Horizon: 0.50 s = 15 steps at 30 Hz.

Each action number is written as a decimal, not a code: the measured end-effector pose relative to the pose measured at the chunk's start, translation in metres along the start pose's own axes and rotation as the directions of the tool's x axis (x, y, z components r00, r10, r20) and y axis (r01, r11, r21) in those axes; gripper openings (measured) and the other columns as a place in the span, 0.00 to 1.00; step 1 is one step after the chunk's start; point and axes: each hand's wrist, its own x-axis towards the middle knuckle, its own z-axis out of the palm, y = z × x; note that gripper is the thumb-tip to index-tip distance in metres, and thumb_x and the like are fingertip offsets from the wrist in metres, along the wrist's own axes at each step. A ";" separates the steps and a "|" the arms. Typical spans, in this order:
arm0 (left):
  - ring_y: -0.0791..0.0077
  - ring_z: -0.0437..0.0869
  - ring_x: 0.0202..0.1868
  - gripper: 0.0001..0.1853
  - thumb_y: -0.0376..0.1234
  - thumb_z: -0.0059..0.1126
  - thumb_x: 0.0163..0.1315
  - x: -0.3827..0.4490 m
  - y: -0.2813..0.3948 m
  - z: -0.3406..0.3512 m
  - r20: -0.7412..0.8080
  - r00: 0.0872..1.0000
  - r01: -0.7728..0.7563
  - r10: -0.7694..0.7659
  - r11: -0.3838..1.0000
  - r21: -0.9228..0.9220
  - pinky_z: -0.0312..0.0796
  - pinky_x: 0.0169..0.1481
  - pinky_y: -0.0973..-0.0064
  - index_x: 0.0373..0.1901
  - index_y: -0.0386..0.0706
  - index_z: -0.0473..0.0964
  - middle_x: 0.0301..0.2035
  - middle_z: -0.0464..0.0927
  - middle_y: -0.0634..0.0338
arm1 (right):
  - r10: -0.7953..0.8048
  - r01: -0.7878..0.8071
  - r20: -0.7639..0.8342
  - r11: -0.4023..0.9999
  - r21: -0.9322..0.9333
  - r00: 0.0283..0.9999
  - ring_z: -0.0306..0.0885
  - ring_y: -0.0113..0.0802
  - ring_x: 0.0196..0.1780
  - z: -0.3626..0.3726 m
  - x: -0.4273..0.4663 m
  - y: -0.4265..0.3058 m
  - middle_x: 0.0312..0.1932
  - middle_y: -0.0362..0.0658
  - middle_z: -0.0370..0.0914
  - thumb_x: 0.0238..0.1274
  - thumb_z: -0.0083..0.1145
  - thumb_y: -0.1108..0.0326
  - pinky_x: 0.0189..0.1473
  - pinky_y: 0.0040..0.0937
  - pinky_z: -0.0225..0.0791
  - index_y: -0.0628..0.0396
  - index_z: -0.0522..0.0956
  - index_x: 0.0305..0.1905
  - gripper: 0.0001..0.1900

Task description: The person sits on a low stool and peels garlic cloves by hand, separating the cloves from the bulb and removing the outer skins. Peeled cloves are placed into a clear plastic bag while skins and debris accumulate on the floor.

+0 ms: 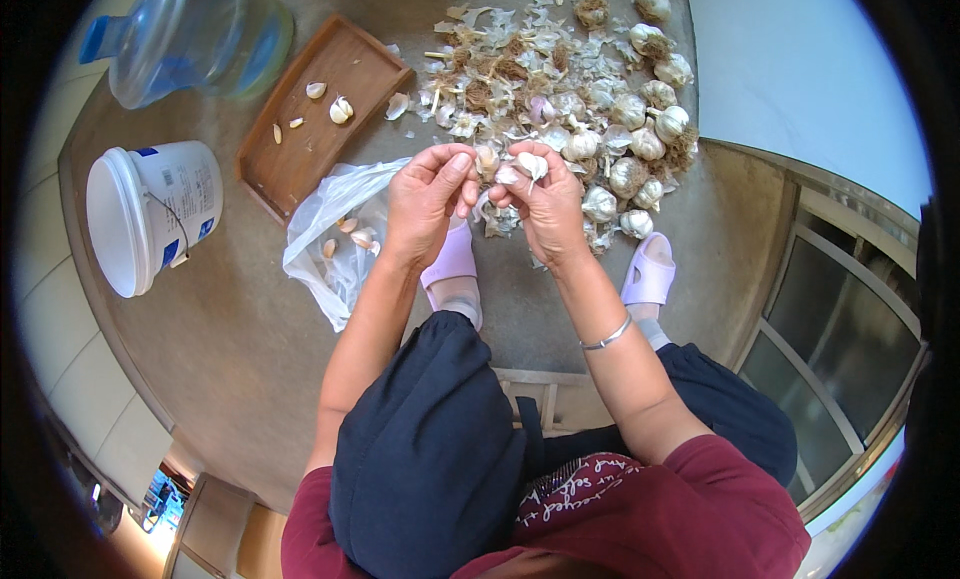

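Note:
My right hand [556, 213] holds a small cluster of white garlic cloves [531, 166] between thumb and fingers. Close beside it, my left hand [426, 204] has its thumb and fingertips pressed together; whether a scrap of skin is pinched there cannot be made out. Beyond both hands spreads a heap of papery garlic skins and dry roots [517, 69]. Whole garlic bulbs [628, 177] lie along its right side. Under my left wrist a clear plastic bag [315, 260] lies open with several cloves [361, 238] in it.
A brown wooden tray [281, 159] holds a few cloves [340, 110]. To the left are a white plastic bucket [184, 196] on its side and a large blue water bottle [195, 46]. My feet wear lilac slippers [454, 256]. A pale panel [810, 76] borders the right.

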 end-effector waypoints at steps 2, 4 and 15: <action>0.81 0.75 0.25 0.08 0.30 0.54 0.69 -0.001 -0.002 0.003 0.017 1.000 -0.002 0.001 0.996 0.094 0.68 0.28 0.84 0.43 0.34 0.77 0.30 0.79 0.60 | -0.007 0.007 0.027 1.000 0.001 1.000 0.80 0.24 0.34 0.001 -0.001 0.006 0.33 0.38 0.78 0.63 0.58 0.77 0.34 0.20 0.75 0.57 0.73 0.50 0.12; 0.81 0.75 0.25 0.08 0.31 0.52 0.70 -0.003 0.004 0.007 0.002 1.000 -0.015 0.015 0.996 0.084 0.68 0.27 0.84 0.42 0.35 0.77 0.30 0.78 0.60 | -0.049 0.051 0.036 0.998 -0.046 0.998 0.79 0.24 0.33 0.003 0.000 0.008 0.34 0.39 0.78 0.63 0.58 0.78 0.34 0.21 0.75 0.57 0.74 0.50 0.12; 0.76 0.79 0.29 0.05 0.28 0.54 0.65 0.042 -0.024 -0.067 -0.278 0.830 -0.158 0.484 0.682 0.714 0.73 0.34 0.75 0.36 0.36 0.77 0.29 0.78 0.59 | -0.148 0.006 -0.241 0.862 -0.508 0.959 0.66 0.16 0.26 -0.049 0.005 0.014 0.28 0.34 0.74 0.65 0.60 0.53 0.26 0.17 0.63 0.56 0.77 0.46 0.17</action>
